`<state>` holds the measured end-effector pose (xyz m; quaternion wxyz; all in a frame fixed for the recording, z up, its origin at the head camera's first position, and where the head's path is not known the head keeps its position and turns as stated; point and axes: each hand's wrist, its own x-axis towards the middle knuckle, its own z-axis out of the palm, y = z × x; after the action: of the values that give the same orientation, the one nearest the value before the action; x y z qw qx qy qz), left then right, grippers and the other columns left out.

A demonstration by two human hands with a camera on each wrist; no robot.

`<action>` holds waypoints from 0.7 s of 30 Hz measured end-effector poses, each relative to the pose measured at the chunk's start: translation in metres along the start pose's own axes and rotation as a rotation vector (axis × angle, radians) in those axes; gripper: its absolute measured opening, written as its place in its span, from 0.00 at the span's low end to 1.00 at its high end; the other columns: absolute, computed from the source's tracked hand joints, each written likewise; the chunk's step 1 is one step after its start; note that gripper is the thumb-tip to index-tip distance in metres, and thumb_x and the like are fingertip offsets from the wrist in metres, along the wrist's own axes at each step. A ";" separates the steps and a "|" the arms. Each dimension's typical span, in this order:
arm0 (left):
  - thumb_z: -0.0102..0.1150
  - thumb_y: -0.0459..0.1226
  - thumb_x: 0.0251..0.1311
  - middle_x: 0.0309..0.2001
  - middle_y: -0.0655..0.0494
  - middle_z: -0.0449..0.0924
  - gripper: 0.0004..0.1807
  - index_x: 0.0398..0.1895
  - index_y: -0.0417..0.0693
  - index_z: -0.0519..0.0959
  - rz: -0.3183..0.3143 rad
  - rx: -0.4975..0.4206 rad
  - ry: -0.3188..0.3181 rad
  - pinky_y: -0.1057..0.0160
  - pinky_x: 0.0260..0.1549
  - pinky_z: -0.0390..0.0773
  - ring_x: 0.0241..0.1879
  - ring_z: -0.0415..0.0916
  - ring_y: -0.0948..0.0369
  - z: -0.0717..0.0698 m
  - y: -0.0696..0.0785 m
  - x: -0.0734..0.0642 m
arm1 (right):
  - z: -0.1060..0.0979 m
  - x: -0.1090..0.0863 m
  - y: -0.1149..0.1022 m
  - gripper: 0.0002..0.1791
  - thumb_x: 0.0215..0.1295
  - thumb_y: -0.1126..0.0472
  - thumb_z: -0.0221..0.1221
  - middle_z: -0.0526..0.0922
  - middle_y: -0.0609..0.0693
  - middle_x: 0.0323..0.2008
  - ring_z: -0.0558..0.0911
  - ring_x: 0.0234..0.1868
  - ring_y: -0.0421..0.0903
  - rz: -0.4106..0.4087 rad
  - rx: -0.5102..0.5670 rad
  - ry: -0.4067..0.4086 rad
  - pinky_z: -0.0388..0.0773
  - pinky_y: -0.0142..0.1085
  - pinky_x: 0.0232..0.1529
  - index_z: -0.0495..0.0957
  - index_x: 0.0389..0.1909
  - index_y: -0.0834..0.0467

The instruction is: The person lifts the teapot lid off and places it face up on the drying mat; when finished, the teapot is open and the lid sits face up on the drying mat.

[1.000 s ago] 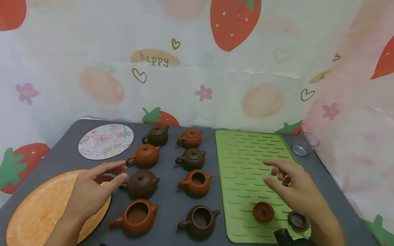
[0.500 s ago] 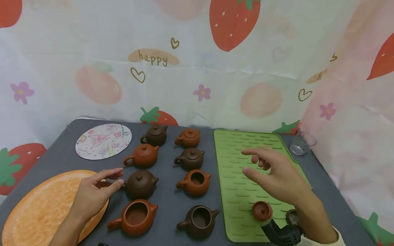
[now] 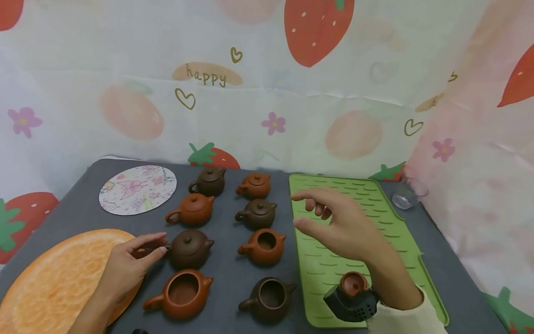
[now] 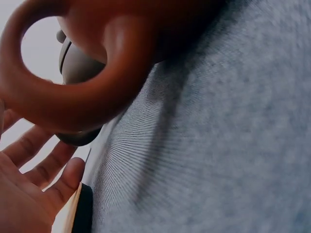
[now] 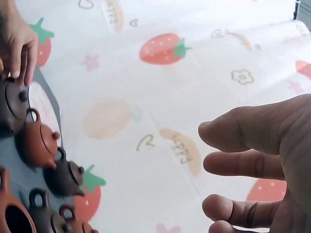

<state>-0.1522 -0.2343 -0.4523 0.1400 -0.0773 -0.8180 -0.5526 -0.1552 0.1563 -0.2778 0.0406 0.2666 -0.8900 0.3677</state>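
My left hand is at the handle of a lidded dark brown teapot, its thumb and fingers on either side. In the left wrist view those fingers look fairly straight and spread beside the dark handle, partly behind the large handle of an orange-brown lidless teapot. My right hand hangs over the left part of the green mat, fingers loosely bent and holding nothing. Below its wrist an orange-brown lid lies upside down on the mat.
Two columns of teapots stand on the dark cloth, among them a lidless orange-brown one and a lidless dark one. A round orange mat lies left, a patterned oval mat behind it. A clear glass stands at the back right.
My right hand has moved left across the green mat; its forearm now covers where a dark lid showed. My left hand has shifted slightly down to the dark teapot's handle.
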 end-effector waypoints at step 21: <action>0.63 0.29 0.61 0.37 0.49 0.84 0.10 0.44 0.33 0.84 -0.006 0.011 0.008 0.73 0.35 0.76 0.37 0.79 0.67 0.004 -0.006 -0.001 | 0.052 0.034 -0.023 0.17 0.64 0.61 0.63 0.71 0.46 0.35 0.69 0.34 0.44 -0.104 0.156 -0.074 0.69 0.40 0.35 0.79 0.53 0.55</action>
<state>-0.1529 -0.2330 -0.4591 0.1419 -0.0719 -0.8206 -0.5489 -0.1666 0.0924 -0.2919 0.0059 0.3284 -0.8445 0.4230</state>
